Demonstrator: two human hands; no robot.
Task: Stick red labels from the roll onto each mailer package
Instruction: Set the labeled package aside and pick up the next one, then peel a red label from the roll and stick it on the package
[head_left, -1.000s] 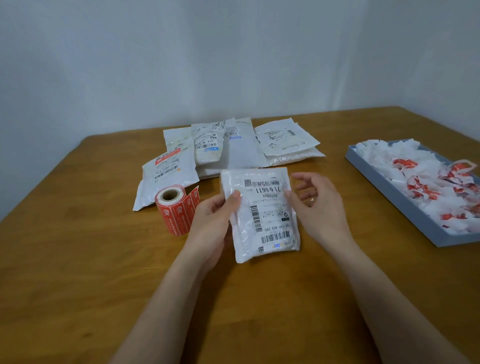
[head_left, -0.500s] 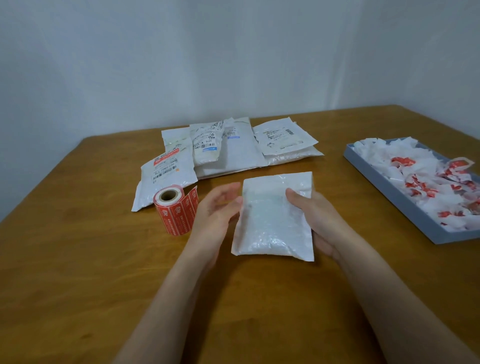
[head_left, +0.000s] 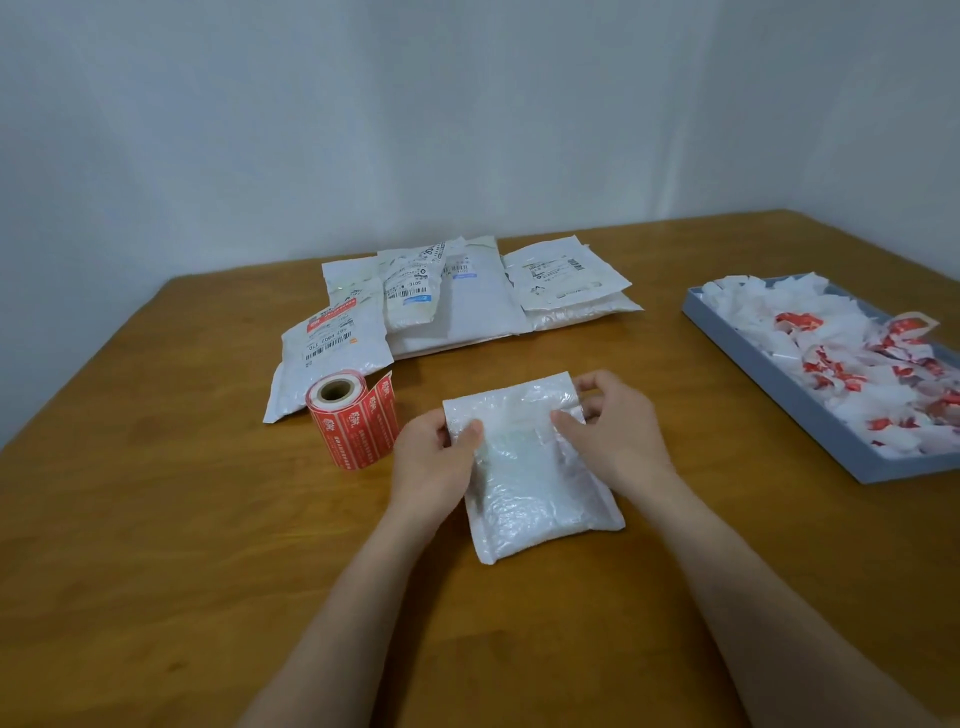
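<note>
mailer (head_left: 530, 478) | plain side up | left hand (head_left: 434, 457), right hand (head_left: 613, 441) pinch top edge

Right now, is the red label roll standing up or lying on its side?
Standing upright: the red label roll rests on one flat end on the table, its cardboard core opening facing up.

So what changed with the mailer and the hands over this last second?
The bubble mailer was flipped from its printed shipping-label side to its plain back. The left hand and right hand now pinch its upper edge. The red label roll, mailer pile and grey tray stayed put.
</note>
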